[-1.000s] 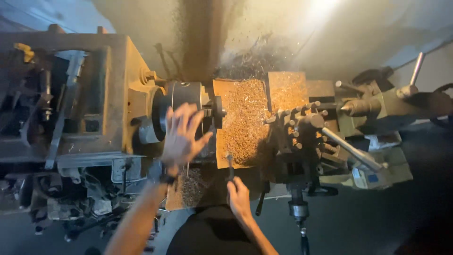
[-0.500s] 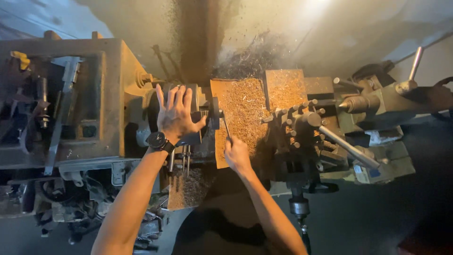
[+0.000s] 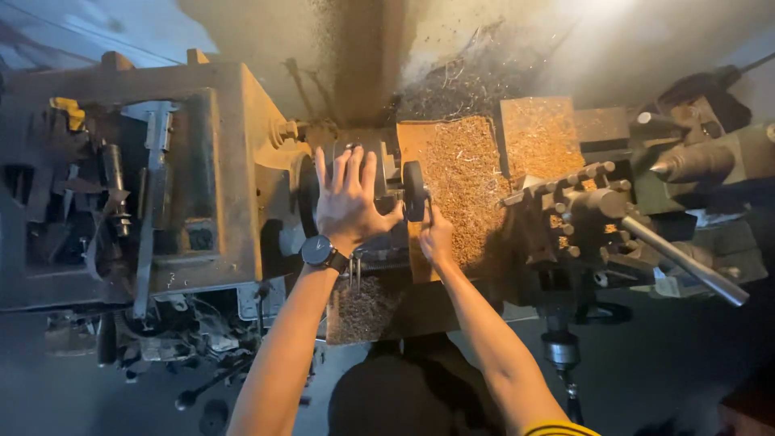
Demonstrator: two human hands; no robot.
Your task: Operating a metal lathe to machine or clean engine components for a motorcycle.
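1. While the left hand [image 3: 349,202] lies flat on the lathe chuck [image 3: 367,165], its fingers [image 3: 343,165] are spread apart and point away from the person; it clamps on nothing, just palm pressed on the chuck's rim.
2. A dark wristwatch [image 3: 319,252] sits on the left wrist, just below the chuck.
3. Right hand [image 3: 436,238] is up at the front edge of the dark disc-shaped workpiece [image 3: 415,190] seated in the chuck face. Its fingers are curled together at the disc's lower edge; whether they pinch the disc or a small tool there, cannot tell, since that spot is too dark.
4. Workpiece location: on the right face of the chuck, between the headstock [image 3: 161,178] on the left and the chip-covered carriage plate [image 3: 464,190] on the right, touching the chuck.
5. Headstock is a big tan cast box, worn and grimy, with levers and fittings at its far left.
6. Tool post [image 3: 569,206] stands right of the chip bed, well apart from both hands, with a long steel handle [image 3: 682,260] angled down-right.
7. Tailstock [image 3: 710,157] sits at far right, behind the tool post.
8. Brass-coloured swarf [image 3: 363,307] also fills the tray below the chuck, between the two forearms.
9. More stringy chips [image 3: 468,77] are piled behind the lathe bed.
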